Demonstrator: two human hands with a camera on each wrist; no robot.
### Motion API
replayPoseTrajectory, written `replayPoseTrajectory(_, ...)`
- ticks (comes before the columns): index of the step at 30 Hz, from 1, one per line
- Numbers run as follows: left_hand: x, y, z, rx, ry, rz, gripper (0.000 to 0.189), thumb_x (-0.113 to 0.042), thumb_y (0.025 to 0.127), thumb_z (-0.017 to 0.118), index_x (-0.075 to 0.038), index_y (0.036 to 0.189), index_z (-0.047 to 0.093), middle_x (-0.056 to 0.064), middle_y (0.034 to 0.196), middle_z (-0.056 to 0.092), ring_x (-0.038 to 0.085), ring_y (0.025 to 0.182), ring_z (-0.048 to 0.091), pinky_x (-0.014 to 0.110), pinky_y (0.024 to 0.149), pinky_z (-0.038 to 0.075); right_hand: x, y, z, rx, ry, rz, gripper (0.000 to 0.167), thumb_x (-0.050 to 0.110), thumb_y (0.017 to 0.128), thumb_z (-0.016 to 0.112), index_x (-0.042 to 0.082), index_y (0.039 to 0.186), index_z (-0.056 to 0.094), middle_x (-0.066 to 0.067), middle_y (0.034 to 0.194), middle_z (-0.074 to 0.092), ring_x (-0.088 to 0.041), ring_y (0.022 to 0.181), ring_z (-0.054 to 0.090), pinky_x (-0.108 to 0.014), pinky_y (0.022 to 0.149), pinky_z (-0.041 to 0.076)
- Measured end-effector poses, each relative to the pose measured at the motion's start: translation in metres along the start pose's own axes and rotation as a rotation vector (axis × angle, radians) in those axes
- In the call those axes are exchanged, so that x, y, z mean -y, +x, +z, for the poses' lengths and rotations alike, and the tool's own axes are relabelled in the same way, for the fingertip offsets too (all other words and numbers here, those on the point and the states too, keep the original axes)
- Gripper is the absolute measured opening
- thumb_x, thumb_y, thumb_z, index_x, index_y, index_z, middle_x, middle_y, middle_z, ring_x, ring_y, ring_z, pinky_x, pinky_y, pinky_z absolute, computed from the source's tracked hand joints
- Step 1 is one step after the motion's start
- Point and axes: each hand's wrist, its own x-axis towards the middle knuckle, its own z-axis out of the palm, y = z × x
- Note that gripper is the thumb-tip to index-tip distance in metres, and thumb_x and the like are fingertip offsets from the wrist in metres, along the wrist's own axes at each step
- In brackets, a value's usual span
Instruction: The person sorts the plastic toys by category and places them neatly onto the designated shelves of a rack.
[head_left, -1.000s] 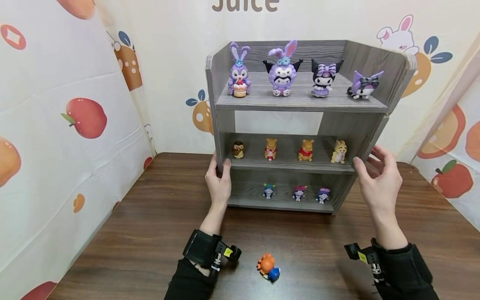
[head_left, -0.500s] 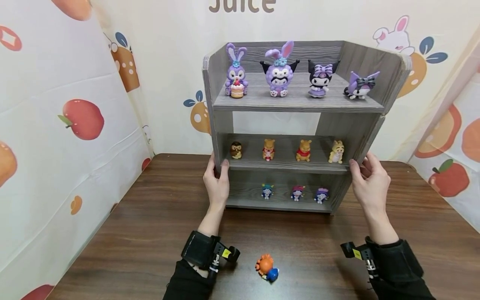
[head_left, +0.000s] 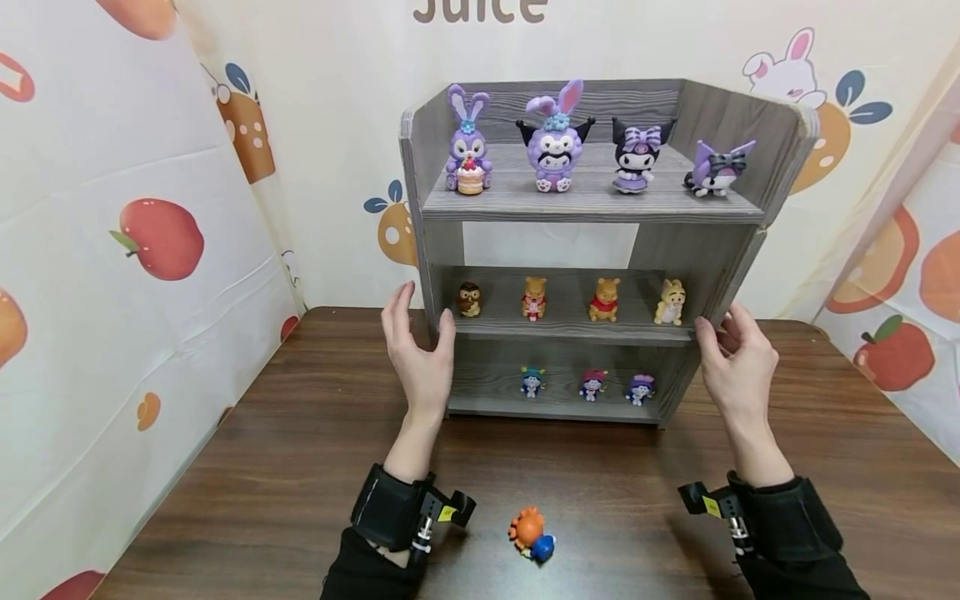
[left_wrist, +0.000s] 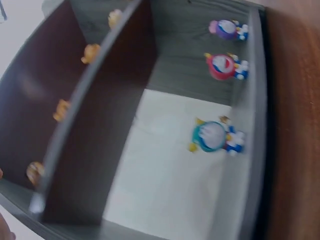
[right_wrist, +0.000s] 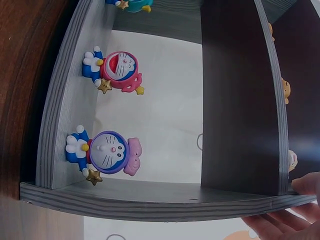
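Note:
A grey wood-grain display shelf (head_left: 585, 340) with three tiers stands on the table. My right hand (head_left: 741, 367) grips its right side panel, thumb at the front edge and fingers behind, as the right wrist view also shows. At the left side panel my left hand (head_left: 420, 367) is spread, thumb and fingers apart around the edge without gripping it. Purple bunny and black-eared figurines, among them a bunny with a cake (head_left: 468, 154), line the top. An owl (head_left: 469, 300) and several yellow bear-like figures fill the middle. Three small blue-and-white cat figures, one purple-hatted (right_wrist: 102, 152), stand at the bottom.
An orange-and-blue figurine (head_left: 531, 533) lies on the brown wooden table (head_left: 600, 475) in front of the shelf, between the forearms. A fruit-printed white cloth (head_left: 330, 125) hangs close behind and along both sides.
My left hand has let go of the left panel, its fingers swinging outward to the left. My right hand first closed in on the right panel and now holds it. The shelf's figures stay put.

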Motion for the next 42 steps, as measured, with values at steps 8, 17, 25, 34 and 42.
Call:
replayPoseTrajectory(8,-0.031,-0.002,-0.001,0.007,-0.057,0.276,0.041,0.0,0.078,0.059,0.004,0.117,0.05,0.016,0.118,0.045,0.026,0.11,0.041,0.042,0.088,0.033,-0.002,0.0,0.0,-0.003,0.033,-0.003,0.036,0.009,0.085,0.056,0.01,0.121,0.056,-0.021,0.101,0.061,0.019,0.072,0.049,-0.007,0.065,0.041)
replayPoseTrajectory(17,-0.068,-0.016,-0.004,0.241,-0.145,0.346,0.033,-0.006,0.079,0.058,0.007,0.11,0.053,0.016,0.107,0.051,0.027,0.093,0.049,0.037,0.076,0.041,-0.002,0.002,0.001,-0.002,0.045,-0.003,0.036,0.008,0.084,0.057,0.01,0.12,0.056,-0.021,0.102,0.061,0.018,0.072,0.05,-0.008,0.065,0.041)
replayPoseTrajectory(25,-0.072,-0.035,-0.005,0.724,-0.015,0.248,0.038,-0.009,0.079,0.064,-0.003,0.115,0.053,0.006,0.108,0.05,0.013,0.091,0.049,0.024,0.074,0.043,-0.002,0.004,0.001,-0.013,0.054,-0.003,0.035,0.008,0.084,0.058,0.008,0.119,0.057,-0.021,0.101,0.062,0.017,0.072,0.05,-0.008,0.065,0.042)
replayPoseTrajectory(34,-0.062,-0.052,-0.017,1.31,0.256,0.193,0.038,-0.018,0.081,0.064,-0.011,0.116,0.053,-0.003,0.114,0.049,0.007,0.104,0.047,0.02,0.084,0.039,-0.005,0.003,0.002,-0.01,0.049,-0.003,0.036,0.008,0.084,0.058,0.01,0.119,0.057,-0.019,0.101,0.062,0.016,0.073,0.051,-0.008,0.066,0.042)
replayPoseTrajectory(42,-0.038,-0.064,-0.025,1.727,0.257,0.286,0.051,-0.018,0.077,0.068,-0.01,0.124,0.049,0.0,0.126,0.044,0.008,0.116,0.04,0.02,0.091,0.033,-0.005,0.003,0.002,-0.013,0.048,-0.001,0.035,0.008,0.084,0.058,0.009,0.119,0.057,-0.019,0.101,0.062,0.015,0.074,0.051,-0.009,0.067,0.042)
